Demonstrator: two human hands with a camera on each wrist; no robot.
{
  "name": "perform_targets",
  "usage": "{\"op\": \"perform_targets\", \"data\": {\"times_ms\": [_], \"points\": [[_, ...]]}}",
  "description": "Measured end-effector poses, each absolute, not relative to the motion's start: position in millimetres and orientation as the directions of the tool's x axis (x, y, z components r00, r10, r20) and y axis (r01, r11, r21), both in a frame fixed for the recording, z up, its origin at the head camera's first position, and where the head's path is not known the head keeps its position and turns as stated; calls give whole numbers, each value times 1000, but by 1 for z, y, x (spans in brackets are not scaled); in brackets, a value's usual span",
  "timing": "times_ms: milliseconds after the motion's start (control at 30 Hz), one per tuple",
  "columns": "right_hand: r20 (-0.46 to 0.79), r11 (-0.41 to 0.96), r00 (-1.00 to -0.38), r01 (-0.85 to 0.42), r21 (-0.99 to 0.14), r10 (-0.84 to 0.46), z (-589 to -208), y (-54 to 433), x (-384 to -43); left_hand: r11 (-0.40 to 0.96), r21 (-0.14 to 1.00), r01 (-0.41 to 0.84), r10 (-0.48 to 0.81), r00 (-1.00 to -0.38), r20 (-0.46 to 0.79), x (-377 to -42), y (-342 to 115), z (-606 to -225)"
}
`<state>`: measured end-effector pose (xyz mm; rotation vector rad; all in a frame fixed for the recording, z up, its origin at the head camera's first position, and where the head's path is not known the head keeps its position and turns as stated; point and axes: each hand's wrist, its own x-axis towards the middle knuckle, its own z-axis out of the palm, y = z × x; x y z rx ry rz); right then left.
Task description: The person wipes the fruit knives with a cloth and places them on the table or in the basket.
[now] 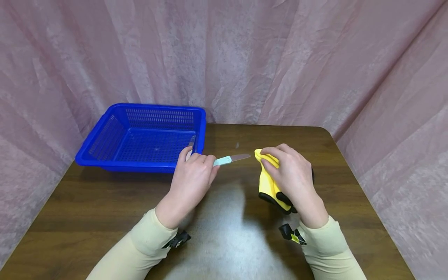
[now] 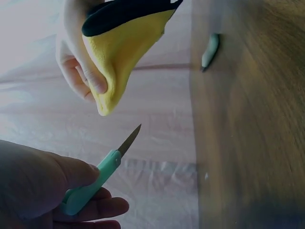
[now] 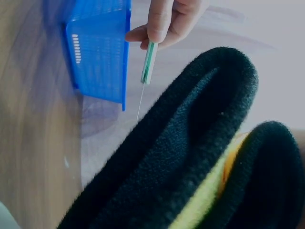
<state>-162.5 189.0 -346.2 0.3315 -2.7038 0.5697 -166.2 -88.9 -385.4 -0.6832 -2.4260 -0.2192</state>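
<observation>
My left hand [image 1: 194,171] grips a small knife with a mint-green handle [image 1: 223,160], its narrow blade [image 1: 240,157] pointing right. In the left wrist view, the thumb lies along the knife handle [image 2: 93,186] and the blade tip points up toward the yellow cloth [image 2: 112,62], apart from it. My right hand [image 1: 290,167] pinches a corner of this folded yellow cloth [image 1: 267,182] between thumb and fingers. The cloth has thick black edging [image 3: 176,124], which fills much of the right wrist view and hides the right fingers there.
A blue plastic basket [image 1: 140,166] stands at the left, close behind my left hand. At its right end lies another blade [image 1: 192,140], partly hidden by my fingers. A pale green object with a dark end [image 2: 210,51] lies on the wooden table [image 1: 224,241]. Pink curtains [image 1: 245,58] hang behind.
</observation>
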Motion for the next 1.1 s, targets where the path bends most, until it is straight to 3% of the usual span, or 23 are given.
{"op": "perform_targets", "data": {"times_ms": [267, 1100], "points": [[397, 878, -903, -317, -359, -164, -346, 181, -162, 849, -24, 528, 426, -657, 621, -163, -98, -379], [442, 806, -861, -438, -398, -250, -327, 145, -164, 840, 45, 541, 396, -669, 629, -161, -107, -366]]}}
